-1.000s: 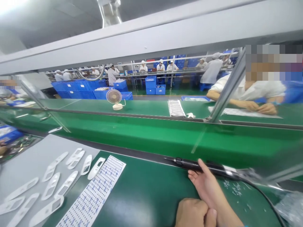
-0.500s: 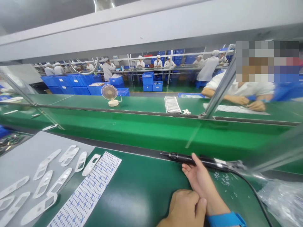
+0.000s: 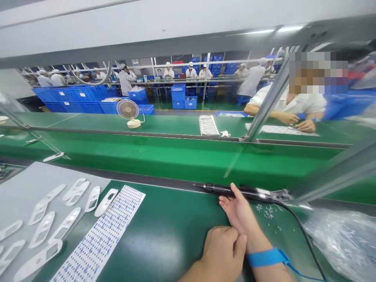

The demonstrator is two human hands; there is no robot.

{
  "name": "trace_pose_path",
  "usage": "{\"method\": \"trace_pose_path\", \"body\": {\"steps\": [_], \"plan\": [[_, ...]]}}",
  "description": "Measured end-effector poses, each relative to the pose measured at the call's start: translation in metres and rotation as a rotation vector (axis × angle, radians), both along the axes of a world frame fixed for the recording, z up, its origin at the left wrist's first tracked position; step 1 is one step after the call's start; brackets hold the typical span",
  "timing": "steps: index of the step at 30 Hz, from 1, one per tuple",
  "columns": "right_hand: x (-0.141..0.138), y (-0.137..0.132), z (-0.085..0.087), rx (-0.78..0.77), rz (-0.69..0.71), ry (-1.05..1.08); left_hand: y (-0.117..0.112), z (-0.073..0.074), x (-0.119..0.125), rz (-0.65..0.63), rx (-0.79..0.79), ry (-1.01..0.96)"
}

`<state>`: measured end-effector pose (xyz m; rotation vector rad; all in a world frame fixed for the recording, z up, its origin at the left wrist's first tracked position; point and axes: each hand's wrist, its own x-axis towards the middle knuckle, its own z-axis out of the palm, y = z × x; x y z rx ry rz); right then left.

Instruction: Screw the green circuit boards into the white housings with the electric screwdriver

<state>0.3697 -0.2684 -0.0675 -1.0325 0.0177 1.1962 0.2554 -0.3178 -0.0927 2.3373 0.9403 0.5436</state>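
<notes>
Two hands at work right up close: the right hand (image 3: pixel 237 213), wearing a blue wrist strap (image 3: pixel 266 257), is curled around an electric screwdriver (image 3: pixel 229 190) lying along the far edge of the green counter (image 3: pixel 176 235), thumb across the barrel, while the left hand (image 3: pixel 221 250) sits closed in a fist against that right wrist, nothing showing in it. Tiny bits of metal (image 3: pixel 267 211) are scattered just past them, near a clear plastic bag (image 3: pixel 337 243). To the left, a sheet of labels (image 3: pixel 100 235) shows full rows, no gaps I can spot, and white plastic pieces (image 3: pixel 44 207) lie spread on a grey mat (image 3: pixel 17 176), none in a hand. Beyond the glass, a co-worker (image 3: pixel 284 105) leans over another sheet (image 3: pixel 282 130), a small fan (image 3: pixel 128 109) stands on the next counter, and blue crates (image 3: pixel 73 100) stack up far back.
</notes>
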Motion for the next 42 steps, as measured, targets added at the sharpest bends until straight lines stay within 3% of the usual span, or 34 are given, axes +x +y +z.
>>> {"method": "trace_pose_path", "body": {"steps": [14,31,42], "plan": [[0.0,0.0,-0.002,0.021,0.01,0.033,0.0,0.002,0.001,0.016,0.01,-0.068],[-0.004,0.007,-0.007,0.089,-0.037,0.012,0.009,-0.018,-0.003,-0.036,0.018,-0.248],[-0.002,0.009,-0.013,0.111,-0.03,0.033,0.014,-0.016,-0.005,-0.052,0.011,-0.221]]}}
